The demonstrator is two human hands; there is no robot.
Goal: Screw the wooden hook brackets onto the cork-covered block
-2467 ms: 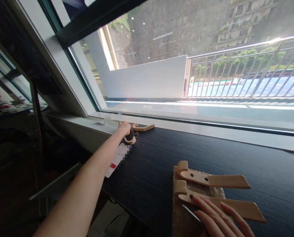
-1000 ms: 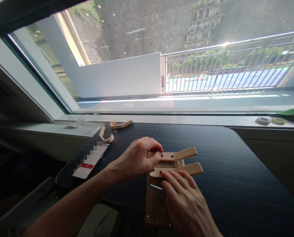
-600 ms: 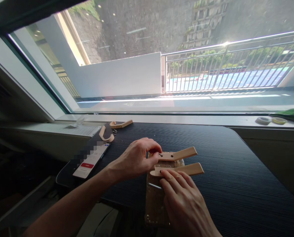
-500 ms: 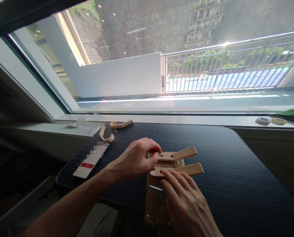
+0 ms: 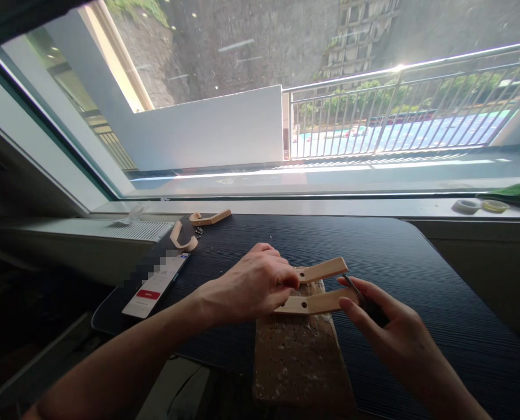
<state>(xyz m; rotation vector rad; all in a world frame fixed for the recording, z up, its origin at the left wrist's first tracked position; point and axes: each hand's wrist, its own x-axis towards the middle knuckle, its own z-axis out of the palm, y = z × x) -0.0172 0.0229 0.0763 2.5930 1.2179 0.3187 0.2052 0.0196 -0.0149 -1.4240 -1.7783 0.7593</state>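
Lying nearest on the dark table (image 5: 417, 262), a pale board (image 5: 299, 356) carries two wooden hooks at its far end. On its right, the right hand (image 5: 386, 332) is closed around a thin metal tool (image 5: 351, 286), whose tip sits between the hooks' right ends. The left hand (image 5: 253, 286) is curled almost closed, fingertips on the left ends of the near hook (image 5: 315, 303) and far hook (image 5: 323, 269). Whether they pinch anything small I cannot tell. Farther left lies a phone (image 5: 155, 286), then two spare hooks (image 5: 181, 236).
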